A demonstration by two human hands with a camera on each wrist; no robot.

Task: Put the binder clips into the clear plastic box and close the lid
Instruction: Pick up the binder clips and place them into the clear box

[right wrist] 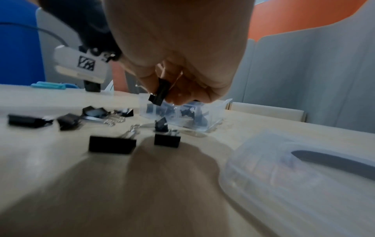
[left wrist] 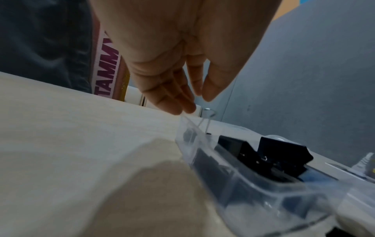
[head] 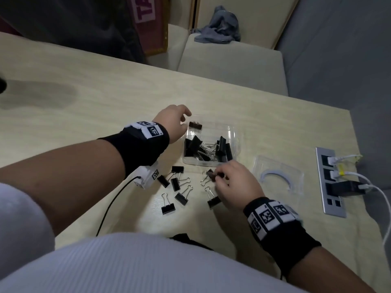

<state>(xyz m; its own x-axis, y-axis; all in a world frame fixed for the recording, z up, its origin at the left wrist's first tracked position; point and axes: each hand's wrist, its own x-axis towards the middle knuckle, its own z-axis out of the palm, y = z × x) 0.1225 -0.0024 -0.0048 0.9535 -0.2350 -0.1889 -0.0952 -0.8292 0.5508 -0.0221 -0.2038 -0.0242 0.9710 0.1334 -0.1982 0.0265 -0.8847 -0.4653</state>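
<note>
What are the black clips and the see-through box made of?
Binder clips: probably metal, with a matte black body and shiny silver wire handles that glint. Box: likely clear glossy plastic, since the clips inside show through its walls.

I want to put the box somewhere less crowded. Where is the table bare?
Bare wood lies left of the left hand and beyond the clear box, toward the far edge. Crowded: loose binder clips before the box; lid and socket strip at right.

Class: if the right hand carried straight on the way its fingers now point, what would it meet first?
Probably the near wall of the clear plastic box, just beyond the right hand and its pinched binder clip; depth is uncertain.
</note>
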